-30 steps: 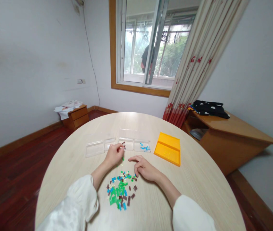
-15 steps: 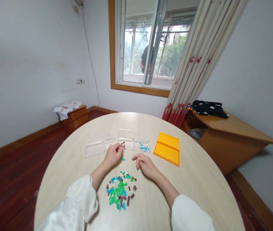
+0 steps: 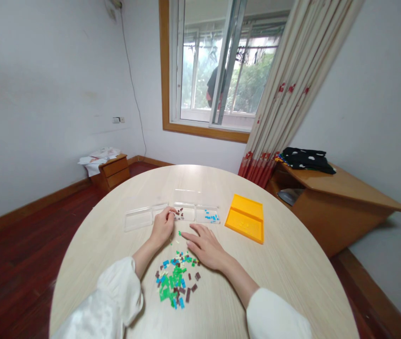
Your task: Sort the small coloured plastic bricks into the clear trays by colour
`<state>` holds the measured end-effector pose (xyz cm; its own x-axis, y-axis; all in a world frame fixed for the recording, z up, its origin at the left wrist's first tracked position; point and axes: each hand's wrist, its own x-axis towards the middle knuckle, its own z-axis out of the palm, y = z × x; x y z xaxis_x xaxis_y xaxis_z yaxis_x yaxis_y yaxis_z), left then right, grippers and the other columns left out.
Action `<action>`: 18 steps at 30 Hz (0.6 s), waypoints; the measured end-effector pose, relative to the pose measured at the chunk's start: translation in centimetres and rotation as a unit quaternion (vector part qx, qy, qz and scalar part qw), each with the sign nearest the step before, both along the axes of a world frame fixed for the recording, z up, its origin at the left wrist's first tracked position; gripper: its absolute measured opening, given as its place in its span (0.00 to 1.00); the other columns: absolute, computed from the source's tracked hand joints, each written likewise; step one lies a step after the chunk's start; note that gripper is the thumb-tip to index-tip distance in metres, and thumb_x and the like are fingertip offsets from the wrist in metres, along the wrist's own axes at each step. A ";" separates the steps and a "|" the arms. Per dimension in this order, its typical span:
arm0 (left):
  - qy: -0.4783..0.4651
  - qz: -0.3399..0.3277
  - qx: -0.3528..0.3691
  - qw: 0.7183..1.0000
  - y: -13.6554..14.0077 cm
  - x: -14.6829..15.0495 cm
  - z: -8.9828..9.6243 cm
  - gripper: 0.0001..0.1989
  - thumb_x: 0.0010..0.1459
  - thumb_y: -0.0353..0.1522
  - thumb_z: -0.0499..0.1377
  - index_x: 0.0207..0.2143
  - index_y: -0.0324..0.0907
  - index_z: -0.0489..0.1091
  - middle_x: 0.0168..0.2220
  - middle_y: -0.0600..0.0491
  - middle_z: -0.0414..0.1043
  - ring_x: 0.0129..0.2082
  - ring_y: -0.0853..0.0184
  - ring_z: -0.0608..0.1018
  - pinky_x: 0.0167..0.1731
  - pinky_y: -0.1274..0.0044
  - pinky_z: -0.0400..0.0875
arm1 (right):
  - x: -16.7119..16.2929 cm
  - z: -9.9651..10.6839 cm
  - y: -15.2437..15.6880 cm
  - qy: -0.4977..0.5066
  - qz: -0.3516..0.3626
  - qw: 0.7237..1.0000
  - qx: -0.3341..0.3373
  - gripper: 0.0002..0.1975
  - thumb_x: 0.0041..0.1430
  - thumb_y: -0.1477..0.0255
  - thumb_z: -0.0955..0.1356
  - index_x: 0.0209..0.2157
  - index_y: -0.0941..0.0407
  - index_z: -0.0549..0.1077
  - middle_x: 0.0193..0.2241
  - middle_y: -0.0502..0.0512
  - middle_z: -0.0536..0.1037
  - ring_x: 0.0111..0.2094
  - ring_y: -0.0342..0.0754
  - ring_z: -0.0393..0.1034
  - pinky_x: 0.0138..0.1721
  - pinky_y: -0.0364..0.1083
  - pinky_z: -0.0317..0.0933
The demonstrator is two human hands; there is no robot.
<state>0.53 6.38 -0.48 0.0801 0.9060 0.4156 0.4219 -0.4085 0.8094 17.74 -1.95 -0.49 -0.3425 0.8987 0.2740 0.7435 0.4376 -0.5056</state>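
My left hand (image 3: 163, 226) is at the left edge of a clear plastic box (image 3: 189, 217) that has small brown bricks (image 3: 179, 213) in it. Its fingers are curled together; whatever they may pinch is too small to make out. Palm down, my right hand (image 3: 207, 246) lies low over the table with its fingers spread. Just beyond its fingertips is a small green brick (image 3: 180, 233). Nearer to me, between my forearms, is a loose pile of green, blue, brown and cream bricks (image 3: 172, 282). Small blue bricks (image 3: 211, 216) lie in the clear box's right part.
Another clear box (image 3: 138, 219) stands at the left, partly behind my left hand. To the right lies an open yellow case (image 3: 245, 228). Everything rests on a round pale table (image 3: 285, 282). A wooden desk (image 3: 348, 193) with dark cloth (image 3: 308, 160) stands beyond its right edge.
My left hand has shifted slightly left and up. My right hand has moved left and spread its fingers beside the green brick. A small blue brick near that green one no longer shows.
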 end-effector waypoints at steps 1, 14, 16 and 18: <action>0.001 -0.001 -0.003 1.000 0.0 0.0 0.0 0.14 0.54 0.32 0.45 0.32 0.40 0.70 0.23 0.56 0.70 0.24 0.69 0.70 0.30 0.78 0.63 | 0.0 -0.2 0.1 0.004 -0.002 1.000 0.007 0.16 0.61 0.66 0.62 0.50 0.45 0.69 0.54 0.57 0.65 0.56 0.54 0.55 0.56 0.58 0.50; 0.003 0.016 -0.008 1.000 0.0 0.0 -0.1 0.14 0.53 0.32 0.45 0.31 0.40 0.69 0.19 0.58 0.66 0.19 0.69 0.68 0.25 0.79 0.59 | 0.7 -0.9 1.0 0.073 -0.049 0.995 0.051 0.07 0.53 0.82 0.63 0.27 0.57 0.69 0.30 0.54 0.72 0.36 0.48 0.64 0.40 0.49 0.60; 0.000 0.014 -0.010 1.000 0.0 0.0 0.0 0.13 0.52 0.32 0.45 0.31 0.40 0.69 0.19 0.58 0.66 0.19 0.69 0.68 0.25 0.79 0.59 | 0.6 -0.6 0.8 0.067 -0.047 0.995 0.050 0.07 0.54 0.81 0.63 0.28 0.57 0.68 0.30 0.55 0.72 0.36 0.49 0.64 0.40 0.49 0.60; -0.003 0.011 -0.010 1.000 0.1 0.0 -0.1 0.13 0.52 0.32 0.45 0.31 0.40 0.69 0.19 0.58 0.66 0.20 0.69 0.68 0.25 0.79 0.59 | 0.5 -0.5 0.7 0.073 -0.050 0.995 0.047 0.06 0.56 0.79 0.62 0.30 0.56 0.68 0.30 0.55 0.72 0.36 0.49 0.64 0.40 0.49 0.60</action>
